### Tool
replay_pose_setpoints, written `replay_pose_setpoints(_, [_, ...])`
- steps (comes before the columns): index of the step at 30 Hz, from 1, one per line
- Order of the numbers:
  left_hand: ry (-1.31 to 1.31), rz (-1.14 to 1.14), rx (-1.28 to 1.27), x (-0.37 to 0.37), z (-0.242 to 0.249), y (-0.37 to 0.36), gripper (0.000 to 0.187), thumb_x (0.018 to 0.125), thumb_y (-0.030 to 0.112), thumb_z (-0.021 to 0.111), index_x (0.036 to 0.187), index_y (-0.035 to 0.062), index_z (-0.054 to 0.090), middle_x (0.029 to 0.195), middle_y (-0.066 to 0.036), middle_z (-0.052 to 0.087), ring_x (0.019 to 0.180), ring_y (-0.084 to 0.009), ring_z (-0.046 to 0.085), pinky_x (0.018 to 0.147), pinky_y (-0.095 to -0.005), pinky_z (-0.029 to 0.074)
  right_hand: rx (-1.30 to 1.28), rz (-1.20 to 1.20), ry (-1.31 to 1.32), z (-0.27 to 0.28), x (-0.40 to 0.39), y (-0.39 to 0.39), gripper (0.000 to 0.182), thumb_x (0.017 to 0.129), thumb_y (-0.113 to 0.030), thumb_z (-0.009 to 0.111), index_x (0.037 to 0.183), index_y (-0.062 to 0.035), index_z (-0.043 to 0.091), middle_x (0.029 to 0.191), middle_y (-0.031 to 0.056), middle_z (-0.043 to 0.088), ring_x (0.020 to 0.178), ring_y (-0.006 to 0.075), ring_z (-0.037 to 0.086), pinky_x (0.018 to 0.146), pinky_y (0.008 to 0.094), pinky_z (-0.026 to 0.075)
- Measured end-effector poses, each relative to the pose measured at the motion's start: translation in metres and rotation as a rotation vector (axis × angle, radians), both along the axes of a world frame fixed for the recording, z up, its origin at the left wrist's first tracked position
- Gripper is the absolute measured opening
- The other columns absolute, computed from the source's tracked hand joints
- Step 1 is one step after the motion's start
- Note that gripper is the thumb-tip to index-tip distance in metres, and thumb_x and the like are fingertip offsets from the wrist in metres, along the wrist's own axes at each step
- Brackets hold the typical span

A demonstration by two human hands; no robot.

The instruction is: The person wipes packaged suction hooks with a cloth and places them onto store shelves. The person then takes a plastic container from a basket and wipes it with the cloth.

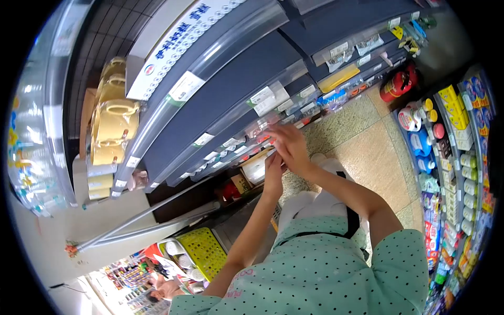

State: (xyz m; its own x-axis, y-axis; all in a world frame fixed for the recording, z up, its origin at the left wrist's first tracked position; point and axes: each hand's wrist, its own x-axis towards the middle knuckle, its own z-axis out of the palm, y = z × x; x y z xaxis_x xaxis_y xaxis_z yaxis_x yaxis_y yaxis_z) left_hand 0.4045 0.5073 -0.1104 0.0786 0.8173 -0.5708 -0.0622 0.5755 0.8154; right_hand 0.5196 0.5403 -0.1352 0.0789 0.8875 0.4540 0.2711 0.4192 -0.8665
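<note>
My left hand [273, 170] is raised in front of the shelf unit, its fingers bent and pressed together. Whatever may lie between them is too small or hidden to make out. Just above and to the right, my right hand [290, 148] overlaps it closely, with its fingers partly stretched toward the lower shelf. Nothing plainly shows in that hand. Behind its fingertips hang clear packets with red bits [255, 127] along the shelf front. Beyond my left hand lies a white box [255, 170] at the bottom of the unit.
Dark shelves [210, 100] with price tags run diagonally. Yellow mugs [114, 123] stand at the left. A yellow-green basket [202, 252] and metal poles [152, 207] are below. At the right are a red extinguisher-like object [399, 84] and a stocked shelf [446, 173]. Another person [164, 289] appears far off.
</note>
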Motion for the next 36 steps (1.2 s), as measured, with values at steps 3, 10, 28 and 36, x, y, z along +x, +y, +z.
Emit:
replay_pose_setpoints(3, [-0.057,0.055,-0.025,0.000,0.021,-0.011,0.029,0.098,0.026,0.048,0.117,0.0056,0.057,0.109,-0.003,0.062,0.097,-0.0127,0.061,0.083,-0.0293,0.049,0.085,0.113,-0.106,0.010,-0.002,-0.012,0.032,0.098,-0.025,0.046,0.118,-0.0094,0.065,0.126,0.0113,0.061,0.115,0.0341,0.053,0.101,0.0466,0.038])
replay_pose_setpoints(10, [-0.096,0.016,0.118,-0.032,0.034,-0.035,0.032,0.094,0.017,0.048,0.123,0.0033,0.054,0.112,-0.008,0.061,0.101,-0.0160,0.062,0.084,-0.0303,0.051,0.293,0.290,-0.204,0.045,-0.016,-0.022,0.040,0.097,-0.032,0.041,0.112,-0.0079,0.069,0.126,0.0136,0.062,0.116,0.0348,0.054,0.099,0.0485,0.041])
replay_pose_setpoints(28, [-0.104,0.311,0.297,-0.151,0.090,-0.121,0.035,0.089,0.010,0.057,0.122,-0.0038,0.055,0.114,-0.009,0.062,0.106,-0.0155,0.057,0.093,-0.0294,0.046,0.527,0.676,-0.194,0.089,-0.169,-0.061,0.048,0.101,-0.041,0.039,0.105,-0.0080,0.072,0.125,0.0104,0.065,0.113,0.0334,0.057,0.097,0.0481,0.042])
replay_pose_setpoints(36, [0.046,0.439,0.432,-0.207,0.091,-0.184,0.030,0.084,0.003,0.058,0.114,-0.0035,0.060,0.105,-0.008,0.066,0.098,-0.0151,0.062,0.085,-0.0292,0.050,0.521,0.901,-0.180,0.117,-0.241,-0.110,0.057,0.103,-0.042,0.027,0.105,-0.0072,0.073,0.122,0.0113,0.066,0.112,0.0331,0.059,0.097,0.0456,0.043])
